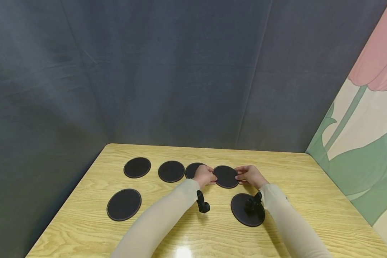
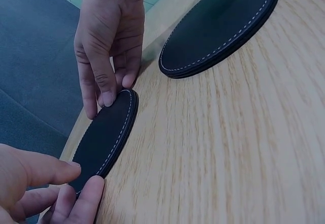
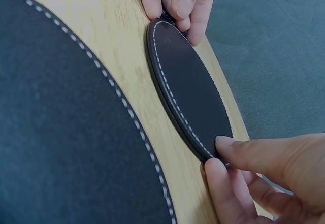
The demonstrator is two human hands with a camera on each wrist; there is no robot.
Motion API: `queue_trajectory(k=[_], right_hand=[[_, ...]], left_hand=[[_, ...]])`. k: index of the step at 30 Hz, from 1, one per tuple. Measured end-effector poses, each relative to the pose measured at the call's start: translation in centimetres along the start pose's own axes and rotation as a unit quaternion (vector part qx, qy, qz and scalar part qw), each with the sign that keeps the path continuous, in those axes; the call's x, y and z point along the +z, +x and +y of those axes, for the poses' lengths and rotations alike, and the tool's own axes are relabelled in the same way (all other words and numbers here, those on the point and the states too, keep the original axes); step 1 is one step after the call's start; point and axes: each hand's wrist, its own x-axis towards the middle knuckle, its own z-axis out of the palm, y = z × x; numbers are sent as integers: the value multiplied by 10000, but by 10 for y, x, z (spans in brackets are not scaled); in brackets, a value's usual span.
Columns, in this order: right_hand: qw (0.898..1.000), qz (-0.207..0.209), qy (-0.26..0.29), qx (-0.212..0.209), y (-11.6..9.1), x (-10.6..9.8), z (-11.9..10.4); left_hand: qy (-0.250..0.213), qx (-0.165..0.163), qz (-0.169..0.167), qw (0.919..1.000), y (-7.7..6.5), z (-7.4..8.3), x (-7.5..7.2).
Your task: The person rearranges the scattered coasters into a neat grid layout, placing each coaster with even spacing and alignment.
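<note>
Starting at the far left, the front-left disc (image 1: 124,204) lies flat on the counter (image 1: 80,231), dark and round, with no hand near it. Behind it and slightly rightward sits the back-left disc (image 1: 137,167), well apart from it. Next in the back row come the second disc (image 1: 171,171) and the third disc (image 1: 191,171), so close that I cannot tell whether their edges meet; the third is partly covered by the left hand (image 1: 204,175). I would count these four as laid out, since nothing holds them. The left hand's grip pinches the left edge of the fourth disc (image 1: 225,176), which lies between the two hands at the right end of that row (its rim looks layered, and whether it is one disc or a stack I cannot tell). Nearer the person, the front-right disc (image 1: 240,209) rests apart from the fourth, beneath the right wrist's camera and free of any fingers. Last comes the right hand (image 1: 249,175), its grip closed on the fourth disc's right edge, thumb on top. As I judge it, only the fourth disc is unfinished, not yet released; whether the front pair needs moving cannot be told
</note>
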Motion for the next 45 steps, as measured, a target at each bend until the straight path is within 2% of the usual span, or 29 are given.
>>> queue_trajectory(k=[8, 13, 18, 23, 31, 39, 45], right_hand=[[10000, -35, 68, 6, -1, -2, 0], [9997, -146, 197, -48, -1, -4, 0], [9993, -297, 214, -65, -3, -8, -4], [9992, -353, 154, -65, -7, -9, -13], [9978, -507, 200, -365, -11, -5, -29], [9945, -705, 401, -660, -16, 0, -43], [9913, -688, 587, -954, -24, 9, -54]], left_hand=[[6, 3, -47, 10000, -3, 1, -1], [-76, 2, -65, 9999, 1, 0, -2], [-189, -51, -183, 9996, 6, -1, -4], [-290, -144, -359, 9988, 5, 1, -8], [-442, -129, -754, 9961, -5, 16, -20], [-542, -94, -852, 9948, -11, 35, -35], [-493, 60, -961, 9941, -21, 39, -55]])
